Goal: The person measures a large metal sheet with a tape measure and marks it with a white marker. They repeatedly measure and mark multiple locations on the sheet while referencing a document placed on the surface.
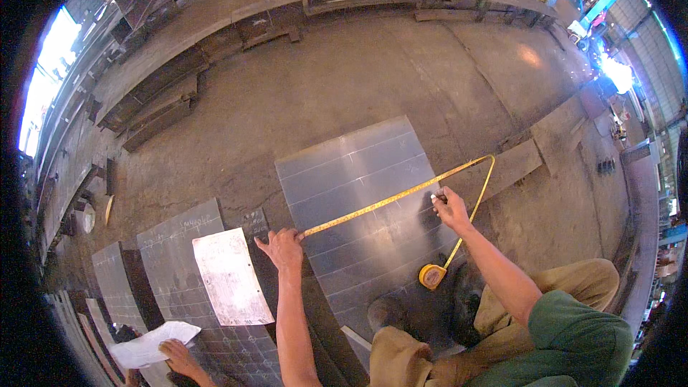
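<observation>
Yellow tape measure (432, 276) sits right of lower centre, its blade (387, 201) slanting across a grey metal plate (365, 258) and doubling back at centre right. The left forearm (294, 322) rises nearly upright, its hand (285, 248) at the blade's end; whether it grips, I cannot tell. The right hand (451, 211), arm angled up and leftward, pinches a small white stick (433, 197).

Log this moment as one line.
left hand: touching end of long yellow tape-measure blade | right hand: pinching small white piece near blade | beneath blade: flat grey metal plate with thin pale lines
</observation>
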